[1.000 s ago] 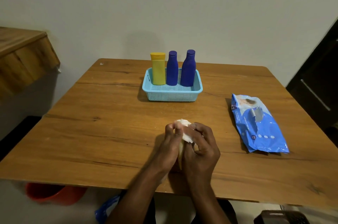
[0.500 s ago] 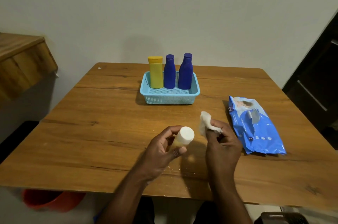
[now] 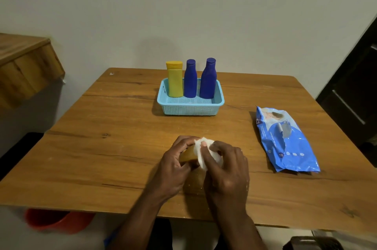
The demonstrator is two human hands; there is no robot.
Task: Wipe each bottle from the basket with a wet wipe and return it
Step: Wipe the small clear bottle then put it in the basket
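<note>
Left hand (image 3: 173, 166) grips amber bottle (image 3: 188, 156) above table (image 3: 114, 147), near front edge. Right hand (image 3: 226, 170) presses white wipe (image 3: 204, 152) over bottle's top, fingers clenched on wipe. Basket (image 3: 190, 107) at table's far middle holds three upright bottles: yellow bottle (image 3: 175, 79) left, two blue bottles (image 3: 190, 78) beside it. Wipe pack (image 3: 285, 139) lies flat at right, well apart from basket.

A yellow bottle (image 3: 174, 79) and two blue bottles (image 3: 190, 78) stand upright in the basket (image 3: 190, 107). Near of the basket, an amber bottle (image 3: 188, 156) lies wrapped in a white wipe (image 3: 206, 154).
</note>
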